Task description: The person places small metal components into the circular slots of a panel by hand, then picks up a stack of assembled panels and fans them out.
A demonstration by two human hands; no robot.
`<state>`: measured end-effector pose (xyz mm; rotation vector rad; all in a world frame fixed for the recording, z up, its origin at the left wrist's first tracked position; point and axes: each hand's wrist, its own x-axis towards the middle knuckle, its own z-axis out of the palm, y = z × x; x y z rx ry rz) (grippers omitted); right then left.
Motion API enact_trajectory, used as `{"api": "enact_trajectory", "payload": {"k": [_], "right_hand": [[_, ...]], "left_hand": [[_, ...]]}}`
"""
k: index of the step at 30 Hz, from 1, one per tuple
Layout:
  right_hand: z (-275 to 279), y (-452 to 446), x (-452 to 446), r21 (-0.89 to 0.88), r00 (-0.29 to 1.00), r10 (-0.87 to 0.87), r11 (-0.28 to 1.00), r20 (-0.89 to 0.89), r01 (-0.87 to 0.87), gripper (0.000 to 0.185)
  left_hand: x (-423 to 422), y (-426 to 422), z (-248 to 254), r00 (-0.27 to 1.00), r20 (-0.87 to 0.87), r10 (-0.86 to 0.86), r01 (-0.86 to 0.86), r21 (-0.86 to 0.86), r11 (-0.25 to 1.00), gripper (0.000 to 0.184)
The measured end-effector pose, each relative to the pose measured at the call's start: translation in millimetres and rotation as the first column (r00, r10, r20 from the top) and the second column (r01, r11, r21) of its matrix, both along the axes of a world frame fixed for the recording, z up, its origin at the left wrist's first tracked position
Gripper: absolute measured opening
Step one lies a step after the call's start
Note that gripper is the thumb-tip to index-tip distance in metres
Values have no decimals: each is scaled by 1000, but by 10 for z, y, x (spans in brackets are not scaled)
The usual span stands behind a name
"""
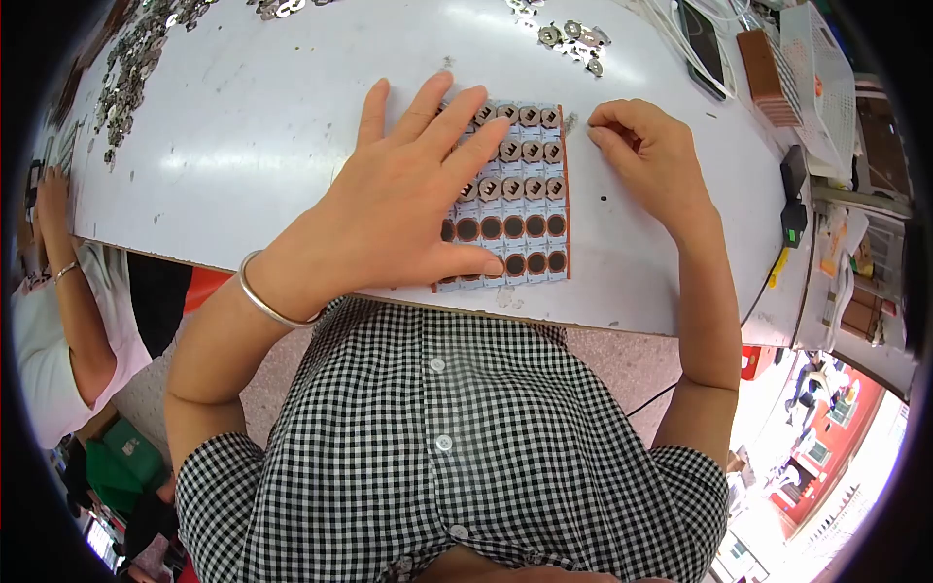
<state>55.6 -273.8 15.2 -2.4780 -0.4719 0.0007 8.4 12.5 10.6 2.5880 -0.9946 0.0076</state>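
Note:
My left hand (403,189) lies spread over the left part of a panel of small circuit boards (525,209), its fingers apart and its thumb near the lower rows. Round metal holders (532,152) show in the panel's upper rows, and dark round pads ringed in copper (513,226) in the lower rows. To the right of the panel, my right hand (641,151) rests on the table, thumb and forefinger brought together; whatever may be between the fingertips is too small to make out. The panel's left side is hidden under my left hand.
Loose metal holders (121,92) are heaped at the table's upper left, with more (575,37) at the top. A phone (702,49), cables, a brown stack (770,78) and a white basket (816,92) stand upper right. Another person's arm (60,219) is at the far left.

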Motion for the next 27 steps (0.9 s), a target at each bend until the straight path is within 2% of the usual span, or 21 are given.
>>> {"api": "enact_trajectory", "payload": {"k": [2,5,6,8,11,12,15,18,21,24,27], "right_hand": [[119,60,-31,-57,997,-24,998,-77,20,19],[205,8,-115,87,972,86,994,-219,-68,19],[242,20,-178,215,918,70,977,-389,17,18],[308,92,-342,403,725,106,881,-681,249,16],[346,243,-524,325,673,26,889,-739,323,13],[326,284,-579,317,737,-13,898,-676,306,9],[307,274,-624,256,773,-30,935,-633,246,7],[118,264,-706,394,846,-7,883,-533,255,6],[141,303,-740,345,858,-33,907,-513,241,6],[109,358,-807,254,931,-74,951,-358,173,8],[66,325,-777,156,996,-17,987,-91,31,11]], "left_hand": [[27,-36,-2,1000,9,-10,10,-12,1000,105],[57,-88,-54,999,8,-48,48,-18,999,102],[59,-95,-89,999,14,-50,51,-24,998,102],[59,-100,-163,998,28,-60,61,-34,998,102],[65,-120,-143,999,16,-49,48,10,999,103],[66,-122,-145,999,19,-48,48,1,999,104],[63,-119,-156,999,24,-45,45,-17,999,104],[63,-129,-160,999,26,-43,43,-22,999,104],[56,-122,-163,999,28,-37,38,-21,999,103],[51,-120,-164,999,31,-34,35,-16,999,103],[43,-124,-172,999,38,-29,29,-13,999,104]]}}
